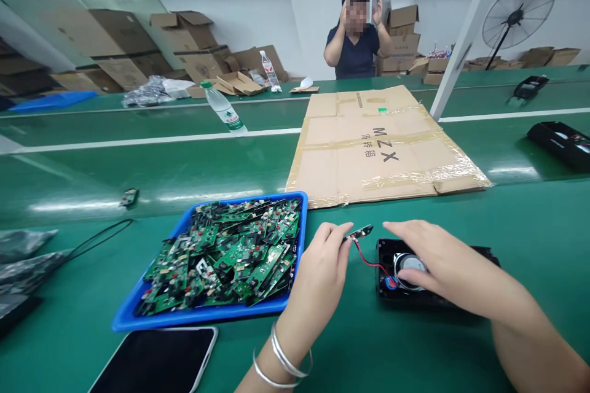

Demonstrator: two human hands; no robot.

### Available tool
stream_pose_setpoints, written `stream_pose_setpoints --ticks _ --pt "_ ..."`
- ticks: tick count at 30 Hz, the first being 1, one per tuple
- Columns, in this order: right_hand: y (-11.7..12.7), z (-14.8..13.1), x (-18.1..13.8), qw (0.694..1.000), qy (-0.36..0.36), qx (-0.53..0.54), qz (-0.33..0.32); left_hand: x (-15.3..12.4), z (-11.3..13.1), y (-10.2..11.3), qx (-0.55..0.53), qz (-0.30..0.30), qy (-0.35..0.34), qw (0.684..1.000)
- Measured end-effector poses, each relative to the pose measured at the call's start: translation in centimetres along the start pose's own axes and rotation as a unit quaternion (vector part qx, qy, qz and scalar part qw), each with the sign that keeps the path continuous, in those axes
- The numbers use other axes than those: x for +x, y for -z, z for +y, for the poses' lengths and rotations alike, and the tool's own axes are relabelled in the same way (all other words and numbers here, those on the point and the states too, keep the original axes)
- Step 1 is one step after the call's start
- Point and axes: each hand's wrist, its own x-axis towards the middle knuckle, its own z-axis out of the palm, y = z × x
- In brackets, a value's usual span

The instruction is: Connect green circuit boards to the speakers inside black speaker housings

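Now | left hand (318,273) pinches small circuit board (359,233), wired to speaker box (431,276) right of blue tray (161,317) | right hand (437,255) open, resting on box | step: seating board; next needs careful alignment.

The desk (507,209) is glossy green with white stripes running across it. Left of the black speaker housing (479,258), a bright blue tray (184,317) holds green circuit boards (225,255) with black and silver parts. A red wire (366,260) leaves the housing's silver speaker (408,263). Beyond the housing lies brown cardboard (382,141) with black lettering and clear shiny tape.
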Motion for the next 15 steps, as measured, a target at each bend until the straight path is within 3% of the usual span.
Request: stream_pose_setpoints --ticks 7,10,13,15 --pt "0.9 3.5 -4.3 0.996 -0.081 0.010 0.038 0.2 0.5 0.7 -0.202 -0.039 0.028 0.978" --pt "0.3 4.7 -5.6 0.982 -0.143 0.012 0.119 0.3 0.8 0.2 -0.258 -0.061 0.058 0.963" --pt "-0.3 5.4 -6.6 0.945 -0.228 0.016 0.233 0.5 1.2 -0.5 -0.297 -0.108 0.098 0.944" --pt "-0.7 5.6 -7.0 0.925 -0.265 0.033 0.269 0.5 1.6 -0.9 -0.329 -0.137 0.115 0.927"
